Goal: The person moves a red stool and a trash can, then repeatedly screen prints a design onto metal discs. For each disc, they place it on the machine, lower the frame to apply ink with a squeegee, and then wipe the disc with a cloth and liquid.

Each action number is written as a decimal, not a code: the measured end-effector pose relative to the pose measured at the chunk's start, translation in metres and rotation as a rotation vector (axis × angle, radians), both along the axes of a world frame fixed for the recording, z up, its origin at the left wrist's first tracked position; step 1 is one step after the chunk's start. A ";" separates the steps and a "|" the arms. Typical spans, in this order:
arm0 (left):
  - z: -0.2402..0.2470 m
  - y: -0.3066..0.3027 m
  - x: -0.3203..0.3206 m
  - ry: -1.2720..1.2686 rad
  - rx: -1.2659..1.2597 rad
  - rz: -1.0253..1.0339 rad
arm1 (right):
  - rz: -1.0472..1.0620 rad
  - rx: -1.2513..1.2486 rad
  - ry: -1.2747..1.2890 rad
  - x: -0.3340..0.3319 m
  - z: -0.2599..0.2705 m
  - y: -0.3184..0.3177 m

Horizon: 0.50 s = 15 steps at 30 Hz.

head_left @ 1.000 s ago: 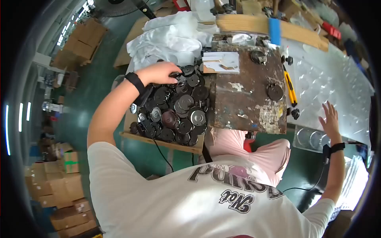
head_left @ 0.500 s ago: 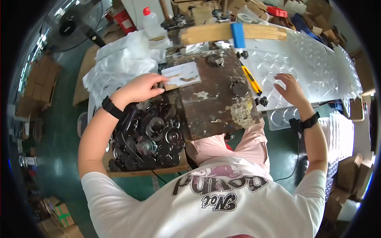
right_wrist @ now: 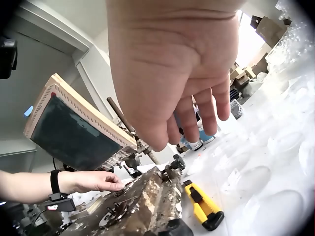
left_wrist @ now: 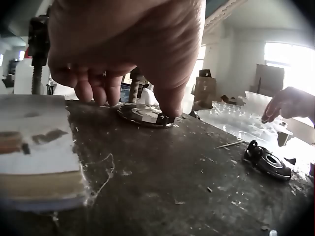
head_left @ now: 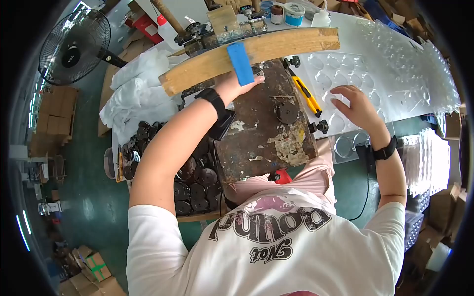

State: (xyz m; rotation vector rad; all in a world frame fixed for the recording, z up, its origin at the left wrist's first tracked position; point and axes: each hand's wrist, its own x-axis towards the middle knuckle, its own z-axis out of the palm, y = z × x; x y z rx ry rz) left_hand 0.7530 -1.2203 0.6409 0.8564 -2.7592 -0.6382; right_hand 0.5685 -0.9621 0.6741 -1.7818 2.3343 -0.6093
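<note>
In the head view my left hand [head_left: 240, 88] reaches under a raised wooden frame with blue tape [head_left: 240, 64], onto a stained dark board [head_left: 256, 130]. The left wrist view shows its thumb against a small lug on a flat black disc [left_wrist: 145, 116] with a pale patch. The thumb seems to pinch that edge, the index finger being hidden, while other fingers hang behind. A second black disc [head_left: 287, 112] lies nearer me on the board. My right hand [head_left: 359, 111] hovers over a clear plastic tray [head_left: 340, 79] with round hollows, its fingers relaxed and holding nothing.
Many black discs [head_left: 200, 190] are heaped left of the board, below white plastic wrapping [head_left: 133, 84]. A yellow cutter [head_left: 306, 96] lies along the board's right side, near a black clamp knob [head_left: 322, 127]. The frame's dark screen [right_wrist: 81, 135] tilts above the board.
My left hand has moved from the disc heap, past the white card, to the far part of the board. The head view has shifted. My right hand stays over the plastic tray.
</note>
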 end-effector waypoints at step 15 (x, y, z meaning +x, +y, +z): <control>-0.014 -0.024 -0.021 -0.086 0.034 -0.154 | -0.069 -0.003 -0.102 -0.007 -0.012 0.016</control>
